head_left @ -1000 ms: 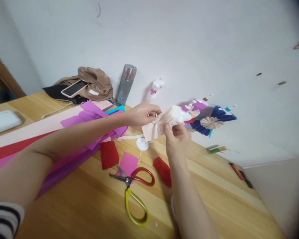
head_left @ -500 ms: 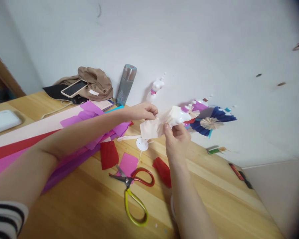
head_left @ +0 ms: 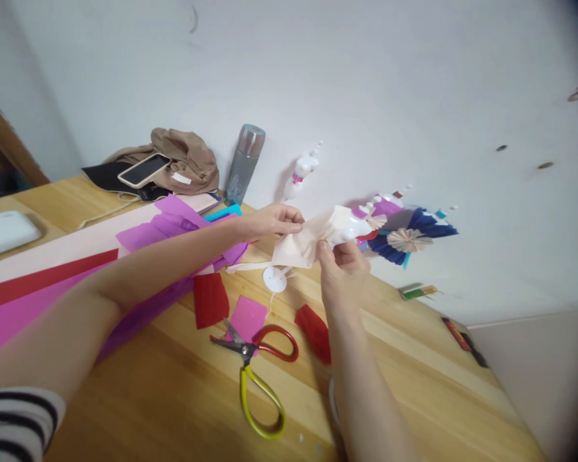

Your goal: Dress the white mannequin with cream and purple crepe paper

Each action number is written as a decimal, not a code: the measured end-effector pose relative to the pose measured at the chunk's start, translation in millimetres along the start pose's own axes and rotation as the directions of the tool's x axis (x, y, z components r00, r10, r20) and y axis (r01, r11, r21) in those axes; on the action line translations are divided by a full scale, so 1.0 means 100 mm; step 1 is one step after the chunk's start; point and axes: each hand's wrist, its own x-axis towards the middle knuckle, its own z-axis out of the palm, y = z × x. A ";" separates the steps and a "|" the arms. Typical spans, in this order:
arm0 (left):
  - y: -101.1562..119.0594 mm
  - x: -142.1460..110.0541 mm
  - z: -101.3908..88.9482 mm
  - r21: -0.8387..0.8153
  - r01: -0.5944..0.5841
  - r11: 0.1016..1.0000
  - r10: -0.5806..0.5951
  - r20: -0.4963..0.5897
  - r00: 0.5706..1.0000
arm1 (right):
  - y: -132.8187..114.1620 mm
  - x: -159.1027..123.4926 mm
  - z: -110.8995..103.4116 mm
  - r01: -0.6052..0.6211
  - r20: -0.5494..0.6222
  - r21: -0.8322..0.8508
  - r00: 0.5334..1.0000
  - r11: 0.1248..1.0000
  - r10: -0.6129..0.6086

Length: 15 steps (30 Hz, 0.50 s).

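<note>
Held up over the table, a white glossy figurine (head_left: pixel 354 230) is wrapped at its lower part in cream crepe paper (head_left: pixel 301 247). My right hand (head_left: pixel 344 273) is closed around the figurine's side, its thumb pressing the gathered paper. At the upper left edge of the sheet, my left hand (head_left: pixel 274 221) pinches the paper between thumb and curled fingers. Below them lies a white disc (head_left: pixel 274 279) with string. Scissors (head_left: pixel 245 350) with one red and one yellow handle rest on the table, blades apart, partly over a pink paper piece (head_left: pixel 250 316).
Red paper pieces (head_left: pixel 212 300) lie nearby. Long coloured paper sheets (head_left: pixel 77 256) spread at left under my forearm. A flask (head_left: pixel 245 163), a brown cap (head_left: pixel 187 160) and a phone (head_left: pixel 144 171) stand or lie behind. More decorated figurines (head_left: pixel 301 172) stand along the wall.
My left hand has shifted slightly left and its fingers have changed position along the paper's edge. The paper's free end looks more spread. My right hand stays nearly still.
</note>
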 end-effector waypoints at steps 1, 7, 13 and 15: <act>-0.02 -0.01 -0.01 0.002 -0.008 1.000 0.008 -0.007 1.000 | 0.00 0.00 0.00 -0.001 0.000 0.002 1.000 1.000 0.001; 0.04 -0.10 -0.02 0.139 0.002 0.990 0.001 -0.023 1.000 | -0.03 -0.01 0.01 0.006 0.009 0.002 1.000 1.000 -0.006; 0.16 -0.17 0.03 0.285 0.070 0.956 -0.064 -0.030 0.997 | -0.03 -0.01 0.01 -0.002 0.009 -0.012 1.000 1.000 0.002; 0.13 -0.18 0.04 0.267 0.066 0.961 -0.062 -0.022 0.998 | -0.03 -0.01 0.01 -0.003 0.008 -0.005 1.000 1.000 0.003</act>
